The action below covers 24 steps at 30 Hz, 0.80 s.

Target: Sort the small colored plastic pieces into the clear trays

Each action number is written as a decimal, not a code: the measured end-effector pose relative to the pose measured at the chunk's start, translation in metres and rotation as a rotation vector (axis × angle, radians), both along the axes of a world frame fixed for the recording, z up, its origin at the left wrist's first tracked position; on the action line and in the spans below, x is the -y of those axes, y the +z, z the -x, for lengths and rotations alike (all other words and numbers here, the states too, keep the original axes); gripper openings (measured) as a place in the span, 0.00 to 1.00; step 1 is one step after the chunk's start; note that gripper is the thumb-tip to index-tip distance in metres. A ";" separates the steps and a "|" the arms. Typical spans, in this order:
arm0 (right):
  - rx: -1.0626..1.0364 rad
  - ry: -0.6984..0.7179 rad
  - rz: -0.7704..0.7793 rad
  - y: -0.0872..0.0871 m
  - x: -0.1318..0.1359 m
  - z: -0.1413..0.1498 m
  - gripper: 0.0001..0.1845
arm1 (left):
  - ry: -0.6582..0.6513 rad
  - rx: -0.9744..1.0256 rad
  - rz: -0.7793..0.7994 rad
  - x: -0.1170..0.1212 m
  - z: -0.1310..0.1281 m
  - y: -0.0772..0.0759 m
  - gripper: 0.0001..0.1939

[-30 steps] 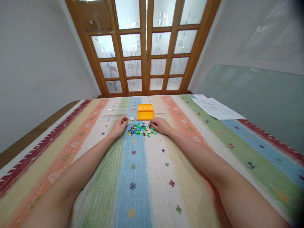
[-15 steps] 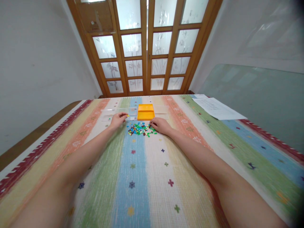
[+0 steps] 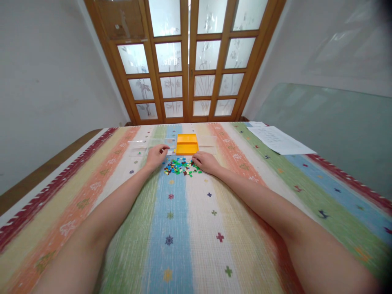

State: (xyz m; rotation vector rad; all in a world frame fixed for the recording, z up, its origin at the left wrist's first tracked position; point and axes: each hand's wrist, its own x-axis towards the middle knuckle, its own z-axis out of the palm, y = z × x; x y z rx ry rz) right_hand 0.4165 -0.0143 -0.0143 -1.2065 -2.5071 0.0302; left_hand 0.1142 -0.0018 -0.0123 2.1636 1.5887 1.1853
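A heap of small coloured pieces [image 3: 181, 166] lies on the striped cloth, just in front of a yellow tray [image 3: 187, 143]. My left hand [image 3: 155, 155] hovers left of the heap, over a clear tray [image 3: 143, 146]. Its fingertips are pinched together close to the yellow tray's left corner, and whatever they hold is too small to see. My right hand [image 3: 206, 161] rests on the cloth at the heap's right edge with its fingers curled down onto the pieces. Both forearms stretch across the cloth.
A second clear tray [image 3: 209, 141] sits right of the yellow one. A printed sheet of paper [image 3: 277, 139] lies at the far right of the table. A glass pane [image 3: 330, 130] leans beyond the right edge, and wooden glazed doors [image 3: 186, 61] stand behind.
My left hand went from the heap's left edge up over the clear tray, then right toward the yellow tray. The yellow piece at its fingertips no longer shows. My right hand stayed put.
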 end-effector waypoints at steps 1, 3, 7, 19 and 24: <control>-0.002 0.003 0.000 0.000 0.000 0.000 0.17 | -0.030 -0.027 0.002 0.002 0.000 0.002 0.14; -0.008 0.009 0.004 0.001 0.000 0.000 0.18 | -0.087 -0.077 0.013 0.005 0.002 0.004 0.13; -0.028 0.036 0.024 0.001 -0.001 -0.003 0.17 | -0.134 -0.142 0.030 0.008 0.008 0.002 0.13; -0.062 0.256 -0.039 0.005 0.005 0.010 0.19 | -0.146 -0.263 0.021 0.010 0.008 -0.005 0.12; -0.052 0.269 0.012 0.000 0.005 0.021 0.20 | -0.156 -0.266 0.030 0.013 0.004 -0.003 0.12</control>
